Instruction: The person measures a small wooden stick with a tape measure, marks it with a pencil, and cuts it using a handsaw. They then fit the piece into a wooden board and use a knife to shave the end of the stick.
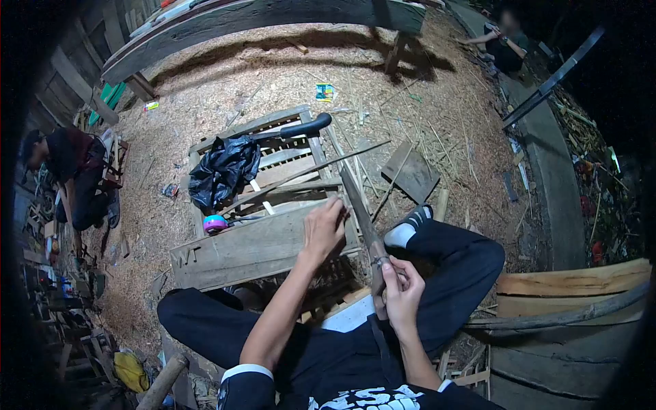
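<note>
My right hand [403, 290] is closed on a long, narrow, brownish sheath-like piece [360, 208] near a band wrapped around it. The piece slants away from my lap, and a dark strap [380, 338] hangs at its near end. My left hand [324, 229] is raised just left of it, fingers pinched together; what they hold, if anything, is too small to make out. Below lies a slatted wooden crate [205, 147] with a plank [253, 246] on its near side. On it are a black plastic bag [222, 171], a curved black handle [306, 128] and a pink-and-blue round item [215, 224].
A heavy wooden bench [266, 31] spans the back. One person [82, 174] crouches at left; another person [507, 44] sits far right. A square board [410, 172] lies on the shaving-covered ground. Planks [574, 294] and a branch [567, 316] are at right.
</note>
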`<state>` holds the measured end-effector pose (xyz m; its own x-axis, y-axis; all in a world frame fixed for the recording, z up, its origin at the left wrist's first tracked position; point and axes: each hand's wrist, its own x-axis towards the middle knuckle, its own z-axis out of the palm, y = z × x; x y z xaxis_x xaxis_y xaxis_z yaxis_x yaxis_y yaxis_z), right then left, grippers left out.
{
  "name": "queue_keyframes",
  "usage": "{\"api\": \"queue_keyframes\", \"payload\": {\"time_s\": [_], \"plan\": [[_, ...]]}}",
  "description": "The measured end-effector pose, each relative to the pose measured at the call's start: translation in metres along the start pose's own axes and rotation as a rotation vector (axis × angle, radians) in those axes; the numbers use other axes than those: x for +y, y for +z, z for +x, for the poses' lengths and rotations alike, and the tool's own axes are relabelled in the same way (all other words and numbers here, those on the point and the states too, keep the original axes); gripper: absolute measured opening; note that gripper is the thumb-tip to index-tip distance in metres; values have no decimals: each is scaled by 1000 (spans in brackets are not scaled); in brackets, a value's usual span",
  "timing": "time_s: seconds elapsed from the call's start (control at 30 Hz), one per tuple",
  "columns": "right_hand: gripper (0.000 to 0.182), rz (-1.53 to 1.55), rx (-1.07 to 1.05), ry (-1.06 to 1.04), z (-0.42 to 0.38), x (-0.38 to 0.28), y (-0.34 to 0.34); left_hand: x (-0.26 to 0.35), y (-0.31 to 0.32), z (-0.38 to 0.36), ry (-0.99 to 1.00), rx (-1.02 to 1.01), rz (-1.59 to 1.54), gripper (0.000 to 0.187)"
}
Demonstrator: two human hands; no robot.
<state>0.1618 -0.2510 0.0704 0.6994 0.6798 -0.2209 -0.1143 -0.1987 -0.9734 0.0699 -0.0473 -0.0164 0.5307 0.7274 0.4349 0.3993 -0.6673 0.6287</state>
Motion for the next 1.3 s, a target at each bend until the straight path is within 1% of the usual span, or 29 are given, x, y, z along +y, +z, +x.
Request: {"api": "queue_keyframes", "payload": {"time_s": [0.03, 0.07, 0.13, 0.23, 0.3, 0.37, 0.43, 0.5, 0.57, 0.63, 0.67, 0.73, 0.77, 0.8, 0.9, 0.93, 1.03, 1.07, 1.13, 1.2, 1.3], "plan": [[24, 0, 10, 5, -6, 2, -4, 1, 0, 1, -18, 10, 1, 19], [24, -17, 26, -34, -12, 3, -9, 3, -5, -1, 20, -39, 37, 19], [24, -88, 31, -78, -13, 3, -12, 0, -8, -1, 48, -38, 36, 19], [28, -180, 16, -129, 11, 6, 6, 5, -4, -5, 74, -55, 27, 18], [28, -147, -4, -113, 3, 9, 5, 1, -8, -4, 73, -52, 42, 18], [28, -90, 30, -101, -21, 10, -7, 4, -5, -5, 58, -47, 59, 20], [28, -76, 44, -90, -11, 14, -5, 3, -5, -3, 81, -65, 51, 20], [28, -114, -5, -116, 10, 11, 6, 3, -7, -11, 96, -106, 50, 21], [30, -144, -4, -157, 5, 6, 7, 1, -7, -6, 87, -81, 82, 21], [30, -41, 42, -108, -18, 11, -7, 1, -4, -4, 95, -49, 73, 22], [29, -88, 23, -54, -21, 12, -12, 2, -4, -4, 92, -48, 57, 23], [28, -99, 7, -60, -13, 4, -11, -1, -4, -8, 89, -60, 48, 24], [28, -113, -12, -69, -8, -1, -11, -3, -4, -5, 57, -85, 76, 25], [29, -64, -2, -46, -8, -5, -12, -4, -3, -5, 28, -117, 98, 25], [24, -72, 0, -21, -19, -6, -19, -2, -3, -7, 99, -82, 132, 26], [24, -95, 19, -129, -13, 5, -14, -2, -4, -6, 102, -81, 132, 26], [25, -70, -2, -73, 15, 12, 4, 0, -4, -9, 89, -115, 139, 25], [25, -105, -9, -126, 13, 17, 3, -1, -5, -7, 87, -117, 144, 24], [25, -98, 8, -116, -12, 15, -10, -1, -5, -6, 79, -115, 151, 24], [25, -112, 27, -95, -14, 12, -14, 0, -4, -7, 92, -87, 81, 22], [27, -84, 2, -56, 16, 13, 7, 2, -6, -8, 89, -108, 77, 22]]}}
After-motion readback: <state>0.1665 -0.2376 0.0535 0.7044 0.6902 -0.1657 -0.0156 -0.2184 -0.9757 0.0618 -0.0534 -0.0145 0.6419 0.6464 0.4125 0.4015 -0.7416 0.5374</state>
